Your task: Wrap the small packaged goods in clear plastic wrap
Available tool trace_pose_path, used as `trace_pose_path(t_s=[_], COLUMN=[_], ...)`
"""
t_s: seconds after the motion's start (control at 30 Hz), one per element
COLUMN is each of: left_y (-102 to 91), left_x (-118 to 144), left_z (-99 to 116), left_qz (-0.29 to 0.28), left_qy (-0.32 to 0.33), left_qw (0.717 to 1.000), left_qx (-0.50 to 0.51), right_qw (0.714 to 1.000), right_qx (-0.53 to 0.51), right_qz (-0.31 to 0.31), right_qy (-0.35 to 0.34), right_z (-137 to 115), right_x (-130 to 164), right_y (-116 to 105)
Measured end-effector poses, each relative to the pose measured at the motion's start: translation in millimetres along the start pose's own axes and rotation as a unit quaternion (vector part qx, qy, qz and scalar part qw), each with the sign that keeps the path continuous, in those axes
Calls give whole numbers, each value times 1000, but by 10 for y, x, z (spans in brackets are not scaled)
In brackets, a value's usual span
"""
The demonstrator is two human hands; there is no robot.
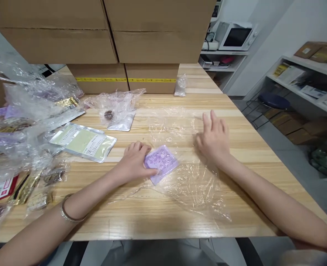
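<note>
Purple patterned sachet point(161, 162) lying on a clear plastic sheet point(185, 173) near the middle of the wooden tabletop point(141, 214), long axis skewed from lower left to upper right. Pinned at its left edge by the left hand point(134, 160), grip narrow, fingers curled onto the sachet. Right hand point(213, 138) well to the right and slightly beyond, fingers spread flat on the sheet, holding nothing. Nearer by far: the left.

Under the left hand point(134, 159) lies a matt lilac packet point(161, 162) on crinkled, glossy clear plastic film point(191, 181), which the right hand point(213, 139) presses flat against the smooth, pale wooden table point(158, 214) with visible grain.
</note>
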State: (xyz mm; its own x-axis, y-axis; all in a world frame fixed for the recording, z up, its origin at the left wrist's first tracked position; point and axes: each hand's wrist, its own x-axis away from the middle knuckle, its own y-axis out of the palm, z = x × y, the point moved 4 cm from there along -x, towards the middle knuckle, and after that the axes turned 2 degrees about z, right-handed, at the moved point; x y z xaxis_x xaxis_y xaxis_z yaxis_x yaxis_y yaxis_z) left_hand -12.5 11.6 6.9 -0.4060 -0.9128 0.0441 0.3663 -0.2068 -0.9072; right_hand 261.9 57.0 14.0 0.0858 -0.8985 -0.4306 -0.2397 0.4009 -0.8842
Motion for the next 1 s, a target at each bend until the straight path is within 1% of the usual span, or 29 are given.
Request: trace_pose_path(t_s=[0.03, 0.07, 0.1, 0.17, 0.23, 0.27, 0.3, 0.33, 0.37, 0.4, 0.43, 0.47, 0.5, 0.53, 0.57, 0.6, 0.63, 0.67, 0.7, 0.73, 0.77, 0.8, 0.83, 0.87, 0.9, 0.93, 0.97, 1.0], left_y=[38, 68, 84, 54, -100, -229, -389, -565, -769, -986, -1186, -1352, -1457, -1487, -1440, -1325, -1161, -973, -790, -642, -530, -457, -431, -453, -518, -618, -733, -837], left_x=[-12, -26, -39, -53, -33, -8, 28, 75, 127, 186, 246, 302, 343, 361, 352, 319, 276, 233, 196, 161, 129, 104, 85, 73, 68, 73, 87, 103], left_z=[33, 58, 68, 28, -84, -164, -252, -347, -441, -515, -544, -524, -462, -373, -268, -151, -25, 97, 201, 281, 333, 355, 340, 285, 194, 78, -47, -174], left_qz=[7, 5, -6, -51, -99, -116, -123, -127, -101, -52, 5, 73, 136, 175, 178, 145, 84, 12, -47, -75, -85, -86, -72, -44, -1, 51, 96, 119], left_qy=[-4, -12, -23, -51, -73, -83, -93, -111, -144, -185, -216, -234, -227, -199, -156, -106, -58, -22, 2, 19, 33, 42, 41, 25, -5, -47, -97, -148], left_qw=[1000, 1000, 1000, 996, 986, 982, 983, 984, 984, 977, 960, 945, 940, 949, 967, 984, 990, 985, 974, 966, 960, 959, 962, 972, 985, 993, 991, 977], left_qx=[2, 7, 16, 62, 112, 124, 100, 52, -14, -96, -176, -216, -216, -171, -91, 6, 99, 172, 220, 247, 263, 268, 259, 229, 173, 91, -5, -100], right_qw=[999, 996, 991, 976, 967, 965, 964, 964, 963, 963, 963, 964, 966, 965, 958, 942, 915, 878, 834, 794, 763, 741, 728, 719, 716, 717, 722, 734], right_qx=[5, 1, -5, -7, -2, -1, -2, -6, -12, -24, -42, -67, -103, -151, -212, -283, -359, -433, -494, -538, -566, -580, -585, -582, -578, -570, -555, -532], right_qz=[-27, -70, -119, -202, -238, -243, -244, -244, -245, -244, -237, -220, -193, -164, -146, -145, -164, -201, -244, -283, -312, -335, -354, -370, -375, -372, -365, -358], right_qy=[-31, -53, -67, -79, -91, -97, -102, -106, -110, -115, -123, -132, -138, -139, -129, -109, -81, -49, -19, 5, 26, 43, 61, 83, 114, 152, 191, 224], right_z=[-134, -250, -343, -449, -470, -462, -449, -436, -426, -424, -431, -446, -467, -488, -509, -531, -558, -594, -635, -673, -697, -700, -677, -626, -545, -440, -321, -199], right_x=[84, 167, 243, 359, 410, 416, 412, 403, 390, 375, 357, 336, 312, 292, 278, 274, 282, 303, 333, 366, 392, 407, 410, 400, 374, 338, 298, 260], right_y=[16, 60, 121, 256, 357, 387, 406, 413, 408, 390, 354, 295, 214, 119, 21, -65, -132, -178, -207, -225, -233, -229, -213, -183, -146, -104, -60, -18])
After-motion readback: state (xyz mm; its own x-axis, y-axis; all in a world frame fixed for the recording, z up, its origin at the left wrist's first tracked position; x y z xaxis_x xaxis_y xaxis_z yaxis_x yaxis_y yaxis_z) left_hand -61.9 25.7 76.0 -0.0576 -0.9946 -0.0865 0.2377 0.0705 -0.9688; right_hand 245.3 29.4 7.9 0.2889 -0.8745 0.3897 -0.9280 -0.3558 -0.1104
